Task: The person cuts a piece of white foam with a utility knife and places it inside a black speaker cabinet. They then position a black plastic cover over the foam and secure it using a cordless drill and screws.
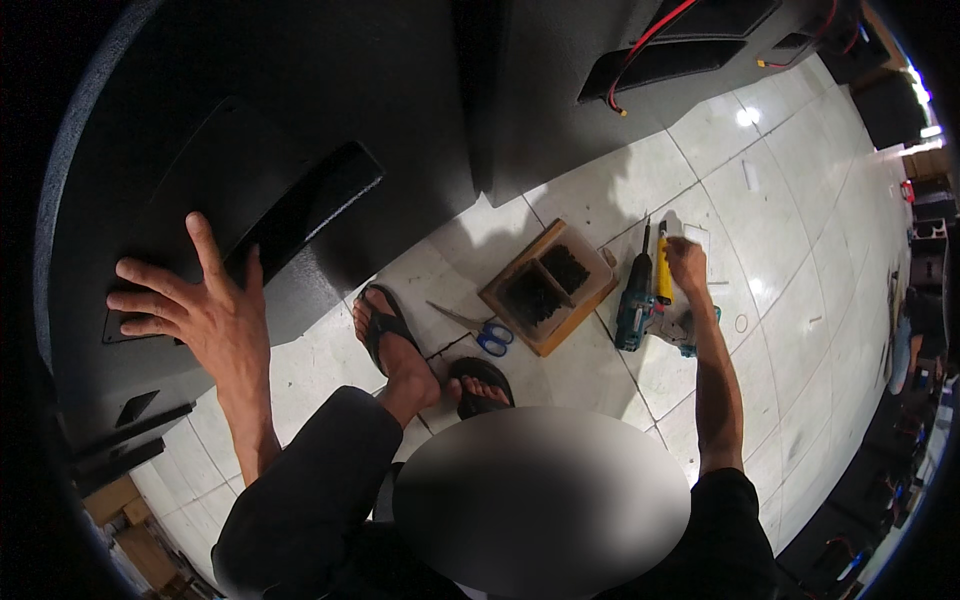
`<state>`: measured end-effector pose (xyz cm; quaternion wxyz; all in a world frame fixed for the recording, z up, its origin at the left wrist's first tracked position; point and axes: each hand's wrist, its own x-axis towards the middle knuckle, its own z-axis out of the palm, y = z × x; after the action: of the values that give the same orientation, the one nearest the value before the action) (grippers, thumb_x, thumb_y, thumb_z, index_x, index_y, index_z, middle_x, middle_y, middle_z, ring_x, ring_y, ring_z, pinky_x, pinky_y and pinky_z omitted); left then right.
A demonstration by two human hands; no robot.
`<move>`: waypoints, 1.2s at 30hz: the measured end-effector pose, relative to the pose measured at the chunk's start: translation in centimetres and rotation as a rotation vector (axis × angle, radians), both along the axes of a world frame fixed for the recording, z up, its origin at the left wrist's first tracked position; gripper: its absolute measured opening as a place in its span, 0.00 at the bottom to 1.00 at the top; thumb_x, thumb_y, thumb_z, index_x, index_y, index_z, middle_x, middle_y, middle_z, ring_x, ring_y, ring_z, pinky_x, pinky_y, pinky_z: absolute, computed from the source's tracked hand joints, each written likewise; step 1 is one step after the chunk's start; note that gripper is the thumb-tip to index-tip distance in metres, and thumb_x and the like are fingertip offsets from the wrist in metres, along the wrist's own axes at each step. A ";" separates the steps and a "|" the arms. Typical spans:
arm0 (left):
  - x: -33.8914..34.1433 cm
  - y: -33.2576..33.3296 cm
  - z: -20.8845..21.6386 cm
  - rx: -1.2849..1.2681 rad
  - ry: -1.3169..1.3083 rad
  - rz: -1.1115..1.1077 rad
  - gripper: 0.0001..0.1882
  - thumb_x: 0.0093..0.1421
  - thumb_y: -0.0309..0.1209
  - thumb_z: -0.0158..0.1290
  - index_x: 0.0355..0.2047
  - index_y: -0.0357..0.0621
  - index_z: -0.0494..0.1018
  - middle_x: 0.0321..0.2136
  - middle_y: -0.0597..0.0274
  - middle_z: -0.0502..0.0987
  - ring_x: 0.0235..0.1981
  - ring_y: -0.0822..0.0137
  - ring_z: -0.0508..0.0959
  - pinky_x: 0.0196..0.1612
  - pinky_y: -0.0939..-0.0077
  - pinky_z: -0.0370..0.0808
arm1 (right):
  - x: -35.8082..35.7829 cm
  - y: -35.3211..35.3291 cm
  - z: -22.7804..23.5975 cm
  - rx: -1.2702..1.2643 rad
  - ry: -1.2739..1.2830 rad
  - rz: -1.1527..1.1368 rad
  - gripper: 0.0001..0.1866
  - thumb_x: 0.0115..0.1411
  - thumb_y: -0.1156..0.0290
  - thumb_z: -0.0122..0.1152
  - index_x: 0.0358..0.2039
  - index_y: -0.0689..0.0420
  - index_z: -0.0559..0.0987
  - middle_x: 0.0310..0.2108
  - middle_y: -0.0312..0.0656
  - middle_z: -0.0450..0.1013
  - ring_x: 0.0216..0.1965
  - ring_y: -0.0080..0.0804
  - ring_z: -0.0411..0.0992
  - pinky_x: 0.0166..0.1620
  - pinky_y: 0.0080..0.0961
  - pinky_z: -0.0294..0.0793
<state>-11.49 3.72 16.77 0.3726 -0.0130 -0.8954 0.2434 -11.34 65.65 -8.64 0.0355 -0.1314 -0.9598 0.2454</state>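
My left hand (205,310) lies with fingers spread on a large black textured cabinet (400,120), beside its recessed handle (320,195). Over the tiled floor, my right hand (686,266) has its fingers curled against a yellow utility knife (664,265); how firmly they grip it is partly hidden. A teal and black cordless drill (633,300) with a long bit lies just left of that knife. Farther left is a tray (541,343) with two compartments of small dark pieces, probably screws. Blue-handled scissors (492,338) rest between the tray and my sandalled feet.
A second black cabinet (560,130) stands at the far side, with a red and black cable (640,50) hanging from its opening. Various goods and dark boxes (925,270) line the right edge. Cardboard boxes (145,550) sit at the lower left. A rubber-band-like ring (741,323) lies on the tiles.
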 end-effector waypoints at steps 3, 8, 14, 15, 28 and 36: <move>0.6 0.0 0.5 -0.002 -0.002 0.034 0.52 0.46 0.55 0.64 0.67 0.75 0.45 0.64 0.25 0.28 0.60 0.14 0.29 0.48 0.09 0.38 | 6.3 -4.7 3.1 0.090 -0.045 0.190 0.24 0.54 0.73 0.56 0.52 0.64 0.72 0.45 0.56 0.73 0.48 0.50 0.71 0.51 0.38 0.71; 1.6 -0.8 0.5 0.054 -0.015 0.057 0.49 0.50 0.52 0.63 0.67 0.78 0.46 0.64 0.26 0.25 0.59 0.13 0.27 0.48 0.08 0.38 | 13.0 -9.3 2.9 0.422 -0.207 0.346 0.38 0.50 0.81 0.49 0.64 0.67 0.53 0.63 0.57 0.54 0.63 0.55 0.54 0.63 0.46 0.56; 0.2 1.0 0.5 0.117 -0.045 0.027 0.43 0.56 0.42 0.58 0.66 0.83 0.45 0.65 0.27 0.36 0.62 0.17 0.29 0.49 0.09 0.34 | 13.8 -7.4 -0.3 0.520 -0.085 0.389 0.30 0.62 0.74 0.44 0.64 0.67 0.52 0.62 0.60 0.55 0.62 0.58 0.55 0.62 0.46 0.56; 0.5 0.7 0.9 0.112 -0.041 0.039 0.43 0.56 0.40 0.58 0.66 0.83 0.45 0.65 0.28 0.37 0.62 0.17 0.29 0.49 0.10 0.33 | 13.4 -7.4 -0.5 0.502 -0.044 0.406 0.31 0.62 0.75 0.44 0.65 0.66 0.51 0.61 0.60 0.56 0.61 0.58 0.56 0.61 0.47 0.57; 0.7 0.9 0.3 0.142 -0.051 0.012 0.48 0.53 0.20 0.50 0.67 0.82 0.44 0.67 0.34 0.34 0.63 0.19 0.31 0.51 0.12 0.32 | 13.3 -7.2 -1.6 0.665 -0.043 0.319 0.33 0.60 0.75 0.45 0.65 0.67 0.51 0.57 0.55 0.60 0.54 0.50 0.62 0.54 0.42 0.62; 0.7 0.6 0.2 0.163 -0.013 -0.057 0.45 0.55 0.26 0.53 0.66 0.82 0.46 0.67 0.38 0.29 0.64 0.21 0.29 0.53 0.14 0.30 | 16.8 -10.6 5.7 0.446 0.238 0.361 0.37 0.53 0.76 0.57 0.62 0.72 0.53 0.54 0.61 0.61 0.53 0.55 0.62 0.57 0.48 0.58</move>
<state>-10.82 4.37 16.98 0.3733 -0.0097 -0.9139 0.1591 5.46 55.07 -2.97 0.1312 0.0818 -0.9870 0.0446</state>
